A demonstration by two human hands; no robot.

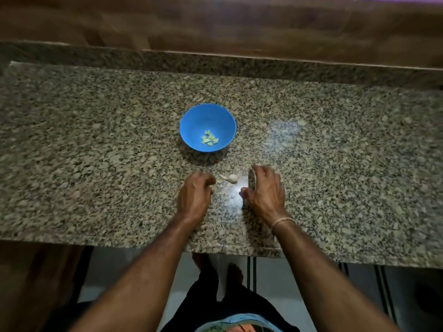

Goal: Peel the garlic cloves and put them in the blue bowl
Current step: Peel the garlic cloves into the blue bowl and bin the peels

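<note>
1. The speckled beige-and-black granite countertop (96, 164) is polished stone, glossy enough to throw back pale patches of light.
2. The round blue bowl (191, 123) looks like smooth plastic with a soft, near-matt sheen.
3. The pale unpeeled garlic clove (232, 178) wears dry, papery skin.
4. The yellowish peeled cloves (209, 138) look smooth and bare.
5. The brown panel (215, 25) behind the countertop shows wood grain, though blurred.
6. The thin tan wrist band (282, 221) looks like thread.

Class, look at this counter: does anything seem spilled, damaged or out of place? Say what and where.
Nothing stands out. The blue bowl sits upright on the counter with peeled cloves inside, none spilled. One garlic clove, seemingly unpeeled, lies between the left hand and right hand.
</note>
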